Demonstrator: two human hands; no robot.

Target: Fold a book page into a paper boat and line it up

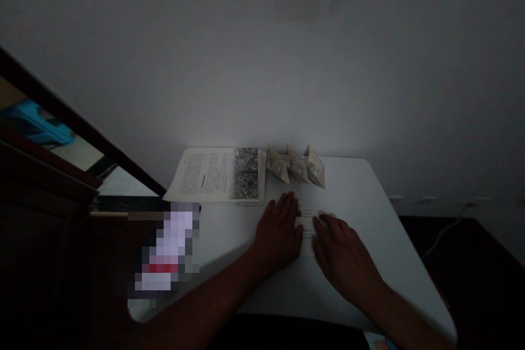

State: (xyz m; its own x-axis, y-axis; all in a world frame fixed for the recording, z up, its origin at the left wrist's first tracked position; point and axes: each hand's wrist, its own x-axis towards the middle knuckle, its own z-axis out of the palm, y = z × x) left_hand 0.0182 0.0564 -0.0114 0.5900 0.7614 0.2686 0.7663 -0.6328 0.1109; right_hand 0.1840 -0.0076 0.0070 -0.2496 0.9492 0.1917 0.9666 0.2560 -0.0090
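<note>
A small piece of printed paper (pixel 305 225) lies on the white table between my two hands, with a horizontal crease or edge across it. My left hand (pixel 279 232) rests flat at the paper's left side, fingers stretched forward and thumb by the near part. At the right edge, my right hand (pixel 341 251) has its fingers bent and its fingertips on the paper; they are slightly blurred. Both hands partly cover the sheet. Just beyond them stand three folded paper boats (pixel 296 167) in a row, made from printed pages.
An open, worn book (pixel 209 175) with text and a dark picture lies at the back left of the white table (pixel 353 186). A pixelated object (pixel 166 251) is at the left edge. Behind is a grey wall (pixel 229 65); a blue plastic item (pixel 39 123) shows far left.
</note>
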